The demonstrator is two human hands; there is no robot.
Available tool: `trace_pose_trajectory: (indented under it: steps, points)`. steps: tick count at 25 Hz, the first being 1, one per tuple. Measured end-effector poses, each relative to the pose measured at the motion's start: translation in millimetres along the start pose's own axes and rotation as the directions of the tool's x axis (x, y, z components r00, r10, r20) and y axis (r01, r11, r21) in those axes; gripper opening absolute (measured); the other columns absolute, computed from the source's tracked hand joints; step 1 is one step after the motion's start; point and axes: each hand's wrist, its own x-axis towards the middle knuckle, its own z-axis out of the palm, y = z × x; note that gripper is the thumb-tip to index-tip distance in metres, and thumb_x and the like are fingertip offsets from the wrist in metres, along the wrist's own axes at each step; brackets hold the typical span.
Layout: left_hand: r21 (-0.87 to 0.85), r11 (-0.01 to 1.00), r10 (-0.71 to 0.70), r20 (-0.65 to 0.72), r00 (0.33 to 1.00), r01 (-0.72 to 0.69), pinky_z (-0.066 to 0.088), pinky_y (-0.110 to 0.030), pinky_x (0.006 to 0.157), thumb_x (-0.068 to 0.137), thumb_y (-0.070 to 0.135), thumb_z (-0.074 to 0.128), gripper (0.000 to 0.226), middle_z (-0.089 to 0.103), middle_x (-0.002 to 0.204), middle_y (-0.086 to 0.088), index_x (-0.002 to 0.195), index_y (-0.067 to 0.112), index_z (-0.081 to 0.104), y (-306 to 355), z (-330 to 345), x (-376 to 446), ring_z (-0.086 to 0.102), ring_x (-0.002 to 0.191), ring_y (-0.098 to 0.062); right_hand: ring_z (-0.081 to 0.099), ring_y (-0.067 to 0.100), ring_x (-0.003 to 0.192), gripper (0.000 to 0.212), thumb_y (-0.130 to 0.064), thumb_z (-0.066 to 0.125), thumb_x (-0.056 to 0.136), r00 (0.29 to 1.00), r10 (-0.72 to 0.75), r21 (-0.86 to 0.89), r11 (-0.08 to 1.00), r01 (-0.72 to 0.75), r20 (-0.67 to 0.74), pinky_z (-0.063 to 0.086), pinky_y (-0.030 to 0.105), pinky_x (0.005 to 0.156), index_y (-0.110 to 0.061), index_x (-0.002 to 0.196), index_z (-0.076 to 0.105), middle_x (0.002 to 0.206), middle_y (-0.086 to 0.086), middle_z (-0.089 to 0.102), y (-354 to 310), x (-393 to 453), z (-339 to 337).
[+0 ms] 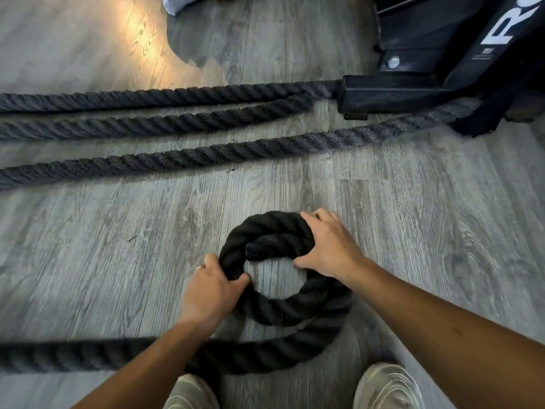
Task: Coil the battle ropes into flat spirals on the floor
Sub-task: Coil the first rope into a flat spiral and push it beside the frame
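A thick black battle rope [283,308] lies on the grey wood floor [118,237], curled into a small flat ring with its end tucked inside at the top. My left hand [211,289] grips the ring's left side. On the ring's upper right side rests my right hand [330,246], fingers wrapped over the rope. The rope's free length [73,357] runs off to the left edge along the bottom of the view.
Three straight runs of rope [165,156] cross the floor further away, leading to a black rack base [392,94] at upper right. My two light shoes [386,388] stand at the bottom edge. A bright patch of light [129,31] falls at upper left.
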Motion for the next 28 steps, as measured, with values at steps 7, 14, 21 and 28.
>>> trace_pose_trajectory:
  steps: [7, 14, 21, 28]
  points:
    - [0.359, 0.726, 0.528, 0.256, 0.809, -0.587, 0.042, -0.048, 0.108, 0.078, 0.073, 0.062, 0.103, 0.026, 0.161, -0.007, 0.158, 0.040, 0.007, 60.2, -26.3, 56.3, 0.035, 0.139, -0.033, 0.034, 0.019, 0.134, 0.109, -0.044, 0.087, 0.070, 0.996, -0.028, 0.023, 0.999, 0.030, -0.088, 0.039, 0.041, 0.111, -0.022, 0.159, 0.028, 0.148, -0.006, 0.037, 3.4, -7.0, 7.1]
    - [0.392, 0.768, 0.468, 0.196, 0.862, -0.506, 0.045, -0.046, 0.104, 0.085, 0.069, 0.056, 0.096, 0.035, 0.154, -0.011, 0.159, 0.036, 0.005, 62.6, -12.0, 52.9, 0.044, 0.131, -0.035, 0.027, 0.032, 0.129, 0.106, -0.057, 0.071, 0.077, 0.835, 0.505, 0.287, 0.851, -0.439, -0.219, 0.040, 0.053, 0.104, -0.029, 0.158, 0.008, 0.144, 0.006, 0.023, -9.6, -78.8, 53.2]
    - [0.236, 0.972, -0.038, 0.148, 0.988, 0.002, 0.046, -0.046, 0.100, 0.062, 0.093, 0.050, 0.120, 0.046, 0.140, -0.027, 0.154, 0.029, 0.008, 27.8, -6.7, -6.8, 0.053, 0.125, -0.042, 0.027, 0.029, 0.137, 0.104, -0.038, 0.078, 0.079, 0.974, -0.152, -0.095, 0.981, 0.170, 0.170, 0.032, 0.053, 0.111, -0.041, 0.160, 0.012, 0.157, -0.007, 0.026, 9.1, 22.5, -8.2]
    - [0.302, 0.870, 0.364, 0.141, 0.921, -0.390, 0.049, -0.051, 0.098, 0.085, 0.074, 0.049, 0.089, 0.042, 0.146, -0.016, 0.156, 0.044, 0.006, 55.8, -17.7, 42.8, 0.049, 0.126, -0.040, 0.000, 0.024, 0.154, 0.105, -0.049, 0.075, 0.085, 0.995, -0.100, -0.102, 0.990, 0.100, -0.003, 0.014, 0.051, 0.124, -0.038, 0.161, 0.004, 0.169, -0.006, -0.001, 2.5, 2.8, -4.5]
